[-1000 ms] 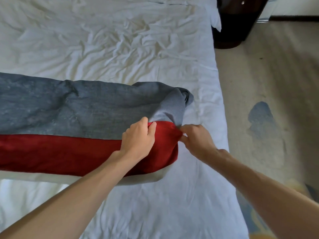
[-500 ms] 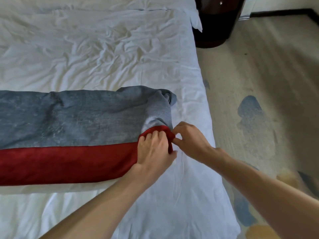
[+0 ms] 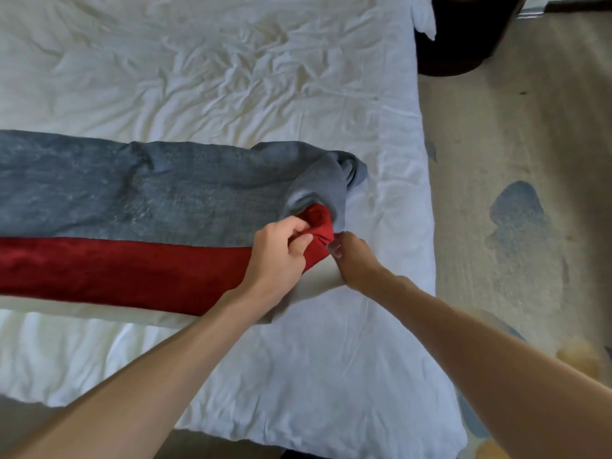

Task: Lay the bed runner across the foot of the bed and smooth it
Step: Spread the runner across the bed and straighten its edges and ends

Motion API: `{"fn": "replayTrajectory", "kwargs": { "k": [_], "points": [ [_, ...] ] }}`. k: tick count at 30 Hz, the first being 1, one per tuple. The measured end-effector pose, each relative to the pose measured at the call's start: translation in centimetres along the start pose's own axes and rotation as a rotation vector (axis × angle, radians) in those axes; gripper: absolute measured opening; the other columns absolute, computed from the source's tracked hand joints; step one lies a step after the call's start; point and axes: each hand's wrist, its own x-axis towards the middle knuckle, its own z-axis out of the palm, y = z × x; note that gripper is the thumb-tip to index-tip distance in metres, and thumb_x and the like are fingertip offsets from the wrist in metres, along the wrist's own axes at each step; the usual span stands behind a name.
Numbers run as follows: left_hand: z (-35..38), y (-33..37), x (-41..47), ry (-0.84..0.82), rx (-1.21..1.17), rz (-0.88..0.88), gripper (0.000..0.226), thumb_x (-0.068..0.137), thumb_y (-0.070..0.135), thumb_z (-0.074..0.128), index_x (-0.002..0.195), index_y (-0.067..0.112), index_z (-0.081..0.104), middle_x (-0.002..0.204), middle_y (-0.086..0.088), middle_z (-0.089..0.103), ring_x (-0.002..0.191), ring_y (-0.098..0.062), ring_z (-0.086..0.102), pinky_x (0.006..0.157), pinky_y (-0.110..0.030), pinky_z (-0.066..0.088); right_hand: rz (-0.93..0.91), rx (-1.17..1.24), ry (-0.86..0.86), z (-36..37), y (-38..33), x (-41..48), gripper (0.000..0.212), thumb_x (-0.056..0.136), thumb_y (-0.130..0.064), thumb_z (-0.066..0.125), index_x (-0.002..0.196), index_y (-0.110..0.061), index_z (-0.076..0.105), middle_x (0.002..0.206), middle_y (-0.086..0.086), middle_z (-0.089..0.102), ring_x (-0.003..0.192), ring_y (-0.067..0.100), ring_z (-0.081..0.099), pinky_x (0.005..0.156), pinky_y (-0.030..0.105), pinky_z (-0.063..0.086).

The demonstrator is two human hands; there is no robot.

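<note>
Runner [image 3: 132, 200] lies across the bed [image 3: 231, 77], its long axis running left to right through the middle of the frame. It enters at the left edge and ends just right of centre, short of the bed's right side. You see three bands along its length: grey on the upper side, red below it, and a cream strip along the lower edge. From the left edge to the centre it lies fairly flat, with a few shallow creases in the grey. The right end points toward the right of the frame and is bunched and folded up, with grey cloth humped above a knot of red. Your left hand [image 3: 276, 256] sits on that end, at centre frame, fingers curled round a gather of the red band. Just beside it, your right hand [image 3: 356, 260] pinches the tip of the same end, where red meets cream; the two hands almost touch. Right of the bed you have patterned carpet [image 3: 513, 144], and dark furniture [image 3: 463, 34] stands in the upper right corner.
</note>
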Motion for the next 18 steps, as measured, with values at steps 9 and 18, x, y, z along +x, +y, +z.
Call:
{"fn": "replayTrajectory", "kwargs": {
  "k": [9,18],
  "points": [
    [-1.3,-0.3,-1.0,0.164,-0.109,-0.018,0.01,0.088,0.005,0.055,0.086,0.01,0.063,0.073,0.011,0.061,0.072,-0.006,0.058,0.066,-0.015,0.043,-0.095,0.117,0.082,2.0,-2.3,-0.8,0.021,0.089,0.004,0.046,0.08,-0.002,0.064,0.077,0.007,0.056,0.071,0.019,0.048,0.06,0.026,0.03],
    [-0.7,0.0,-2.7,0.208,0.016,-0.034,0.004,0.089,0.013,0.058,0.09,0.011,0.062,0.077,0.001,0.063,0.075,-0.022,0.059,0.069,-0.04,0.048,-0.18,-0.189,0.257,-2.6,2.2,-4.4,0.021,0.093,-0.01,0.043,0.091,-0.004,0.063,0.088,0.007,0.056,0.078,0.026,0.054,0.067,0.04,0.046]
  ]
}}
